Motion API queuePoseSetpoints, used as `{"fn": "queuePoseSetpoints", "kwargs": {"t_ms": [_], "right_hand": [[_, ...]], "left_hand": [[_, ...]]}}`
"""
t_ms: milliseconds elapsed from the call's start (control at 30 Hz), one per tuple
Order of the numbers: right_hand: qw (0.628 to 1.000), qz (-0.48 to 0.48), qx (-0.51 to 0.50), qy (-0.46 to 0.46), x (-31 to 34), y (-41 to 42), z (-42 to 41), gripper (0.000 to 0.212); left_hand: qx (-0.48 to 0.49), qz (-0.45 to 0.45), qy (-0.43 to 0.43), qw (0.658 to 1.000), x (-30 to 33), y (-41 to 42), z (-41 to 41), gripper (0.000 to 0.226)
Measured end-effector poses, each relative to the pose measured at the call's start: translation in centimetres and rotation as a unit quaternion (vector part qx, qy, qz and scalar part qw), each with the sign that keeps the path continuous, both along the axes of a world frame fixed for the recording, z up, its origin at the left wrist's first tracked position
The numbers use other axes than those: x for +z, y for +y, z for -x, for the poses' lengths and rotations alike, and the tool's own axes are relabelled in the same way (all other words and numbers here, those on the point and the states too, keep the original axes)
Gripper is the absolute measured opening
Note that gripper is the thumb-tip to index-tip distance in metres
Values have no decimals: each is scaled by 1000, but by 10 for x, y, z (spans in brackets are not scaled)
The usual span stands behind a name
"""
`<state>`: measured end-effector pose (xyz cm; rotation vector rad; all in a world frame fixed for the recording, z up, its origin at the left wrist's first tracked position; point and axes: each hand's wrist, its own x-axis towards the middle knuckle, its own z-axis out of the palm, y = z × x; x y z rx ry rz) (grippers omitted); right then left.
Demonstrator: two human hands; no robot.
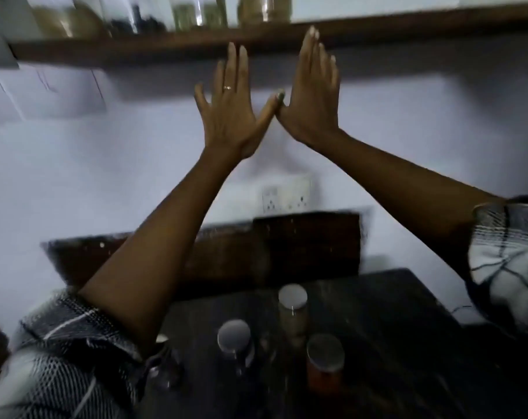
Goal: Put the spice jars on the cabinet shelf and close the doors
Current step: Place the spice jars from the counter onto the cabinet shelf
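- A dark stone counter (392, 343) with pale streaks fills the lower middle of the view, ending against a dark upstand at the wall.
- Three jars with round grey lids stand on it: a tall jar (293, 309) with pale contents farthest back, a clear jar (235, 343) to its left and nearer, and an orange-filled jar (324, 362) nearest on the right.
- A dark wooden shelf (377, 28) runs across the top of the view.
- A blurred row of glass jars (196, 13) stands on it, with brownish, dark and greenish contents.
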<state>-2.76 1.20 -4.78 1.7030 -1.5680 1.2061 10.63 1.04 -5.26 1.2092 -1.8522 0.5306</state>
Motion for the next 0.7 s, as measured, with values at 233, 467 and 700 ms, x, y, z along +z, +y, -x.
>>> {"fn": "queuePoseSetpoints", "kwargs": {"t_ms": [233,467,700], "right_hand": [[974,-200,41,-95,-171,57,8,84],[854,-501,-3,-139,-320,109,24,83],[710,-614,0,-345,-396,132,38,68]], "left_hand": [[-17,-144,14,989,-160,49,-16,72],[-69,-416,-2,907,-325,111,-1,86],[-130,-641,38,755,-396,119,31,114]]}}
